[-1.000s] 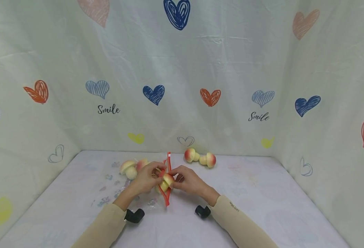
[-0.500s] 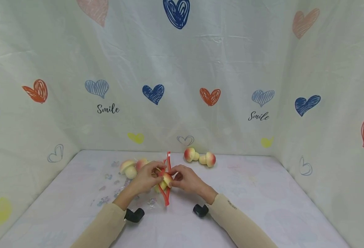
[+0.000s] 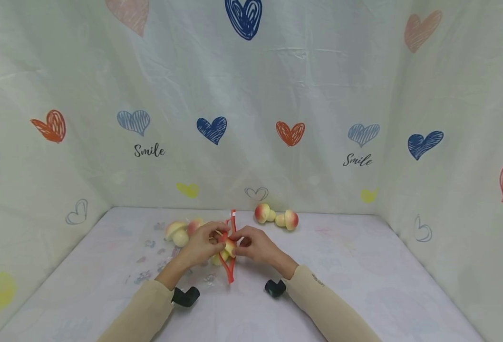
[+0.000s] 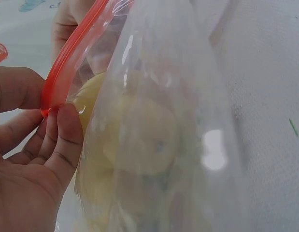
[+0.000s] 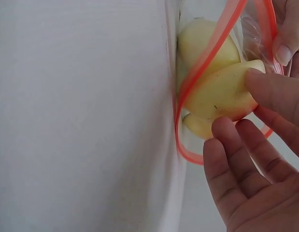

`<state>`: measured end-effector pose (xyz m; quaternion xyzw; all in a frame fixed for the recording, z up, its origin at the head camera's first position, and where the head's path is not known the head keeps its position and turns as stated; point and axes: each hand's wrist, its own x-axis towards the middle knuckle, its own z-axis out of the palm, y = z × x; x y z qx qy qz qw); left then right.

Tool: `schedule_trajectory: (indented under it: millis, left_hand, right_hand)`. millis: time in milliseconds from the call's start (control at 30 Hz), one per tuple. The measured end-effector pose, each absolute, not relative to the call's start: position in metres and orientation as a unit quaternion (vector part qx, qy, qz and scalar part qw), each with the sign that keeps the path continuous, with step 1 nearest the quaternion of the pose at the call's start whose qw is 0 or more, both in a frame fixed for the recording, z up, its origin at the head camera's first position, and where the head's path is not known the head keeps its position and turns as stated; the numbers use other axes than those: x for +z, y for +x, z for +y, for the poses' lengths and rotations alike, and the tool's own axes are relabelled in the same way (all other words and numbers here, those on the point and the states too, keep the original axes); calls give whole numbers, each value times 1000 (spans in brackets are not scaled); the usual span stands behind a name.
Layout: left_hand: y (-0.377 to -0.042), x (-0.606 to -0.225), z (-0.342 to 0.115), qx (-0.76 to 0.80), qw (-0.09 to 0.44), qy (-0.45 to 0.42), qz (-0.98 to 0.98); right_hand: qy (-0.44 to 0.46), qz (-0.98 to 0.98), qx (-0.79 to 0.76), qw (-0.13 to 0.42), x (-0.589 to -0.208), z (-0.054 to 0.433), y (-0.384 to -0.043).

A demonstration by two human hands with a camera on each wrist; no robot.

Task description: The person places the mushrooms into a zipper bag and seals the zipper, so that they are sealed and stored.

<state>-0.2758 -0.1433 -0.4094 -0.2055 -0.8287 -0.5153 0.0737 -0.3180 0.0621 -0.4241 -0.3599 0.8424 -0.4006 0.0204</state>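
Note:
A clear zip bag with a red-edged mouth (image 4: 64, 60) stands mouth-sideways between both hands. My left hand (image 3: 202, 244) pinches the red edge between thumb and fingers, holding the mouth apart. My right hand (image 3: 256, 244) holds a yellow toy mushroom with a reddish cap (image 5: 219, 94) by thumb and fingertips, right within the bag's opening. Behind it in the right wrist view, another yellow mushroom (image 5: 207, 46) lies inside the bag. The bag's plastic blurs yellow shapes in the left wrist view. Left of the left hand, mushrooms (image 3: 177, 232) show through or beside the plastic.
Two toy mushrooms (image 3: 286, 220) lie near the back edge of the white table (image 3: 341, 285), right of the bag. A curtain with printed hearts (image 3: 290, 85) rises behind and at both sides. Black wrist cameras (image 3: 186, 297) sit under the sleeves.
My right hand has shifted slightly left, taking the mushroom further into the bag's mouth. The left hand keeps its pinch on the red edge, almost unmoved.

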Motion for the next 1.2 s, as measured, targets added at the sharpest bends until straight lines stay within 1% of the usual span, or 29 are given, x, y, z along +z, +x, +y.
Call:
schedule_trajectory:
  millis: [333, 633, 933, 1133, 1200]
  left_hand:
    - [-274, -408, -143, -519, 68, -209, -826]
    - [-273, -407, -143, -526, 68, -210, -822]
    - [-272, -405, -143, -522, 79, -215, -822]
    - [-271, -403, -142, -523, 77, -209, -823]
    - [-264, -394, -139, -522, 74, -206, -824]
  right_hand:
    - [-350, 833, -426, 51, -423, 61, -321]
    - [-366, 835, -409, 41, -422, 58, -324]
    - [-360, 834, -416, 44, -425, 54, -328]
    - [-365, 831, -416, 54, -426, 54, -330]
    - [-370, 828, -418, 57, -426, 54, -329]
